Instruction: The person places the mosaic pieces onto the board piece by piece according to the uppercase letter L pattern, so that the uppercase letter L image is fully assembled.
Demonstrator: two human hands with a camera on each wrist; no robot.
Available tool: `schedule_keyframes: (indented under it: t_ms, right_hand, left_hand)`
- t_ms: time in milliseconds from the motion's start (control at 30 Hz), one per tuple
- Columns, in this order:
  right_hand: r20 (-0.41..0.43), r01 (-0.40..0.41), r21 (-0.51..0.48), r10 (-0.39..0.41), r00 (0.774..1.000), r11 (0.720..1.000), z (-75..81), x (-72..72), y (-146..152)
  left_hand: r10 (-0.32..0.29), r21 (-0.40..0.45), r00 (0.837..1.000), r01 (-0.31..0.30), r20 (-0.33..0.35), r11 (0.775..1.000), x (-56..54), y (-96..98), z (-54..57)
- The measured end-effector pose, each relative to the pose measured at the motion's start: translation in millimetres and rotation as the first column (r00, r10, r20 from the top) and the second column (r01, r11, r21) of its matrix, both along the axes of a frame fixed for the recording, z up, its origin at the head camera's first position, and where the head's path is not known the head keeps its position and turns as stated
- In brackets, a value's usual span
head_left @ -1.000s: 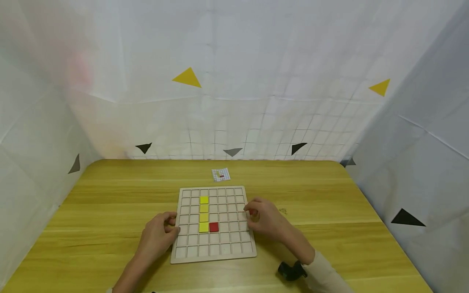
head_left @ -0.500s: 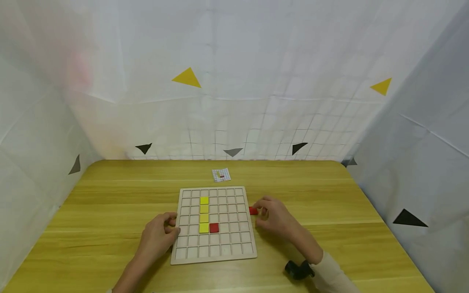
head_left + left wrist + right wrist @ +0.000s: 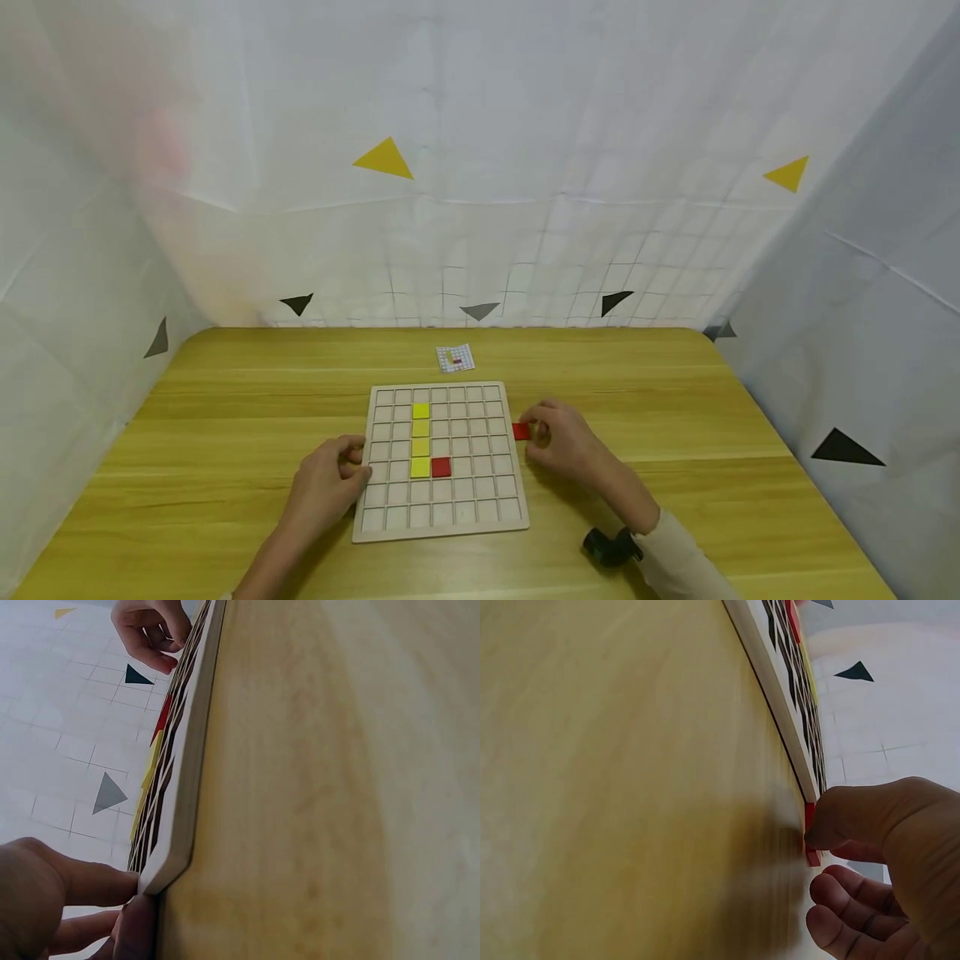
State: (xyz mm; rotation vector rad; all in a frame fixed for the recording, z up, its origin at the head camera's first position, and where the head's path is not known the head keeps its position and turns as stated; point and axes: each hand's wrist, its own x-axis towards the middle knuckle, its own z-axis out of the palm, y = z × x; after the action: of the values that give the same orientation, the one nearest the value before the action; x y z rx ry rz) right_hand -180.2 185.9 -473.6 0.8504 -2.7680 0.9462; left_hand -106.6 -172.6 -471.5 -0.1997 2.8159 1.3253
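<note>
A pale wooden grid board lies flat on the table. A column of several yellow square tiles sits in its cells, with one red tile right of the lowest yellow one. At the board's left edge, my left hand holds the rim between thumb and fingers. Another red tile is outside the board, close against its right edge. My right hand pinches that tile; the right wrist view shows the thumb covering part of it, with the other fingers curled below.
Behind the board lies a small printed card with a grid pattern. A black device is by the right sleeve. White sheeting with coloured triangles encloses the back and sides of the wooden table.
My right hand moved slightly right, from over the board's right edge to just outside it, and the red tile there came into clearer sight. My left hand stayed at the left rim.
</note>
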Motion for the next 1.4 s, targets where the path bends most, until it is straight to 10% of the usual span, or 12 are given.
schedule_keyframes:
  t_ms: [1400]
  right_hand:
    - [-0.047, -0.019, 0.023, 0.02, 0.999, 1.0, 5.4, -3.8, -2.7]
  left_hand:
    - [0.001, -0.009, 1.0, -0.001, -0.03, 1.0, 1.2, 1.0, -0.6]
